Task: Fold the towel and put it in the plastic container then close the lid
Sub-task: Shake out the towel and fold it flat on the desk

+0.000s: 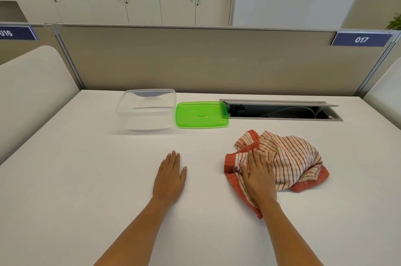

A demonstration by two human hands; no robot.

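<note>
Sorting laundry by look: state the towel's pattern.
The towel is cream with thin red stripes and a solid red border, seen in the head view.

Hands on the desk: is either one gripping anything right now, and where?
Nothing is gripped. The right hand lies flat, palm down, on the near left part of the crumpled red-and-cream striped towel. The left hand rests flat on the bare white table.

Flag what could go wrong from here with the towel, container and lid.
1. The striped towel is still crumpled; a sloppy fold may be too bulky for the clear plastic container, so the lid might not seat.
2. The green lid lies right at the open cable tray; a careless nudge could tip it in.
3. Only the right hand is on the towel, so it could slide on the smooth table.
</note>
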